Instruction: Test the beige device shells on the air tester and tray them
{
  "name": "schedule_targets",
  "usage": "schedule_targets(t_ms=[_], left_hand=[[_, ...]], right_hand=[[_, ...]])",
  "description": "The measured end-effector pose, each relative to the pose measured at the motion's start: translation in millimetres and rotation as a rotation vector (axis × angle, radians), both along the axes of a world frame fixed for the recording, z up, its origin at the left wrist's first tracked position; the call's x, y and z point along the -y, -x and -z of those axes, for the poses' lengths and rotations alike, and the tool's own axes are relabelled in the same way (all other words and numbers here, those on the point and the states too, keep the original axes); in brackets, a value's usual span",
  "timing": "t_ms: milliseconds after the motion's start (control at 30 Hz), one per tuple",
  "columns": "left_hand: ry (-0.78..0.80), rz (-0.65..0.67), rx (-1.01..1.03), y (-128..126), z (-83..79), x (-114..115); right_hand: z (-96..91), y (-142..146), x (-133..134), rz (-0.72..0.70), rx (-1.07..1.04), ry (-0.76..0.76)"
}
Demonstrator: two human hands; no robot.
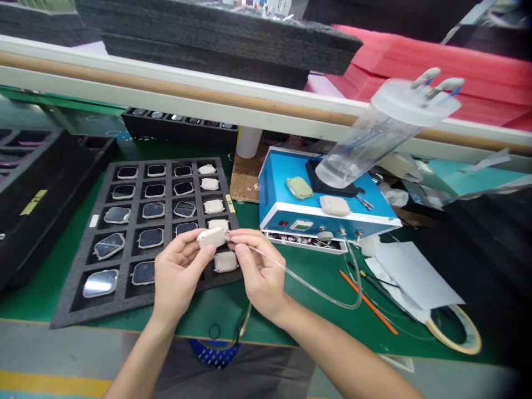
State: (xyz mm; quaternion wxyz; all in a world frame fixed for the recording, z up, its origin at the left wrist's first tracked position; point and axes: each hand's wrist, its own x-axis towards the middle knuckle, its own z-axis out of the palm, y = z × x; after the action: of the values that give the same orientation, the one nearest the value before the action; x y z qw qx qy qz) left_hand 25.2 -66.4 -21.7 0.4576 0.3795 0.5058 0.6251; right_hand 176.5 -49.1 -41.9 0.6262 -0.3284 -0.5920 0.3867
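Note:
My left hand (179,271) is closed around a small beige rounded-square casing (211,238), held above the near right corner of a black foam tray (70,310). My right hand (258,266) pinches the end of a thin clear tube (316,291) against the casing's right side. The tube loops right and up to a blue box machine (272,202). In the tray's left columns lie several dark glass-faced parts (151,238). Its right column holds beige casings (214,206). One more casing (225,261) lies just below my hands.
On the blue machine lie a greenish casing (299,188), a beige casing (334,205) and a tilted clear cylinder (374,138). An orange stick (369,305), white paper (411,277) and a tape roll (457,335) lie at right. Black foam trays (37,194) stack at left.

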Motion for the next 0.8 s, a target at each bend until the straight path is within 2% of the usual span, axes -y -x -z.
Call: schedule_targets(t_ms=[800], left_hand=[[-0.003,0.005,-0.001,1.7,2.0,1.7]], right_hand=[[-0.7,0.4,-0.3,0.008,0.017,0.016]])
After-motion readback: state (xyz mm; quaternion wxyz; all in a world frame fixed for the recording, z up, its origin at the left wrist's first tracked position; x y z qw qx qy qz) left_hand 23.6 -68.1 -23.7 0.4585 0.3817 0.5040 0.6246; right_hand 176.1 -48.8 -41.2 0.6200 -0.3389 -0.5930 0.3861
